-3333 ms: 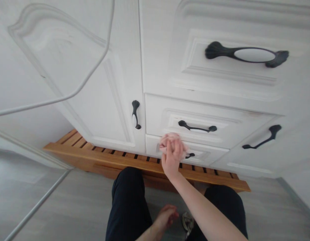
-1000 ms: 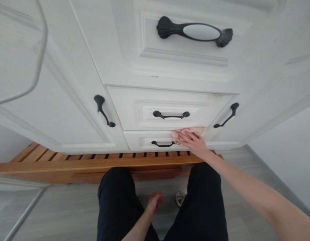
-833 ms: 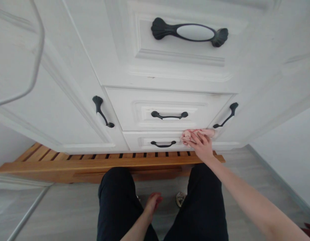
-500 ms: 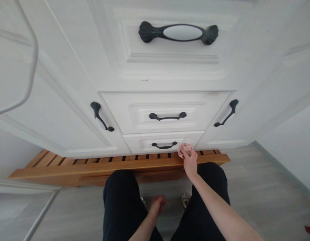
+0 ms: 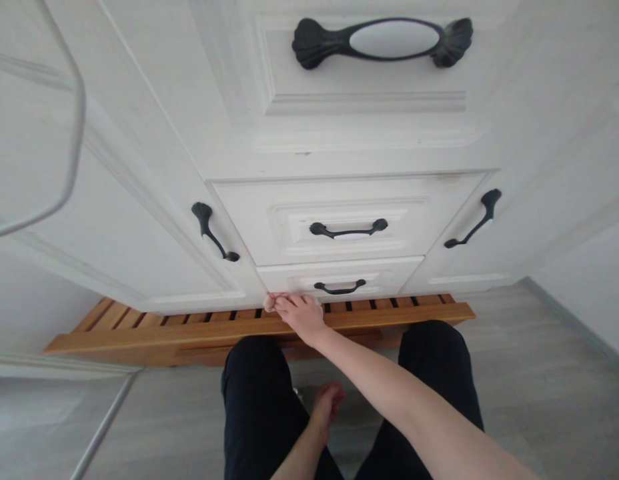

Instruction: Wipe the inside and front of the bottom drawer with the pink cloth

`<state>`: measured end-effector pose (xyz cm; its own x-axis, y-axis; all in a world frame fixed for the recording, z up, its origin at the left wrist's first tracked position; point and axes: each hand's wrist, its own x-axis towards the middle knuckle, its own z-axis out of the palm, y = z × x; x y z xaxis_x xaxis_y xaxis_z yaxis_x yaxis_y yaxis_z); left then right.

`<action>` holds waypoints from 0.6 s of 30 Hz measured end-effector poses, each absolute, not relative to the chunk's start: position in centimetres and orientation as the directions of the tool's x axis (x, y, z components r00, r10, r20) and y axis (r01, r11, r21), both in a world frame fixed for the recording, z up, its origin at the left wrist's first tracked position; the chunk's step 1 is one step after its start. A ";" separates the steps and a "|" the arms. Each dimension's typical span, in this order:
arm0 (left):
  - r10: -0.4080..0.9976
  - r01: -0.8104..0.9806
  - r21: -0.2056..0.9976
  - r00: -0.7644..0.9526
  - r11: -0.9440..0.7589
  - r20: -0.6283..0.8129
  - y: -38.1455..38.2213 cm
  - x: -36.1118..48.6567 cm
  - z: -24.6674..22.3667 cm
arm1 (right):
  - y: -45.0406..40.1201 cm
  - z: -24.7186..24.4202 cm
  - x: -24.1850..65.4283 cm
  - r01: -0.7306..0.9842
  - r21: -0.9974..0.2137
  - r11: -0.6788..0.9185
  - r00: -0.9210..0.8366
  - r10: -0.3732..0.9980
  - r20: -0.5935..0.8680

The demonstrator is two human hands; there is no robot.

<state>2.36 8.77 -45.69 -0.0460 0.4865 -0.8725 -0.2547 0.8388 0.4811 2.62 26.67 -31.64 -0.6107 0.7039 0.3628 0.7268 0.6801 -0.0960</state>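
My right hand [image 5: 300, 315] is pressed over a crumpled pale pink cloth [image 5: 269, 303], which is mostly hidden beneath the fingers. It lies at the lower left of the bottom drawer [image 5: 384, 283], just above the slatted wooden bench [image 5: 199, 333]. To the right of that hand is the drawer's dark curved handle [image 5: 339, 288]. My left hand [image 5: 327, 402] hangs low between my knees, away from the drawers. Its fingers are loosely bent and a little apart, with nothing seen in them.
White drawers above carry a middle handle [image 5: 348, 230] and a large top handle [image 5: 384, 41]. Side doors have a left handle [image 5: 214, 233] and a right handle [image 5: 474, 220]. A bent white wire [image 5: 74, 140] juts in at upper left. My knees [image 5: 254, 380] are close to the bench.
My right hand has moved left with the cloth, from the right of the bottom drawer's handle to its lower left. My left hand still hangs between my knees. The view has shifted slightly.
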 end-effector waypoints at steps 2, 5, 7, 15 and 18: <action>0.483 -0.261 0.474 -0.036 0.841 -0.875 8.9 2.2 -45.7 | 26.9 -32.9 4.2 0.746 -0.095 0.659 -0.593 0.723 0.355; 0.486 -0.274 0.471 -0.015 0.839 -0.874 8.9 2.3 -45.9 | 26.3 -34.8 9.7 0.806 -0.080 0.586 -0.532 0.777 0.336; 0.490 -0.278 0.473 -0.010 0.836 -0.871 8.9 2.4 -46.1 | 25.6 -35.2 14.4 0.853 -0.064 0.518 -0.473 0.819 0.326; 0.496 -0.259 0.485 -0.025 0.835 -0.868 8.7 2.9 -47.3 | 23.8 -30.9 28.9 0.971 -0.180 0.158 -0.076 0.916 0.394; 0.495 -0.232 0.491 -0.044 0.840 -0.868 8.6 2.7 -47.9 | 23.1 -30.1 29.8 0.868 -0.496 -0.035 0.284 0.854 0.436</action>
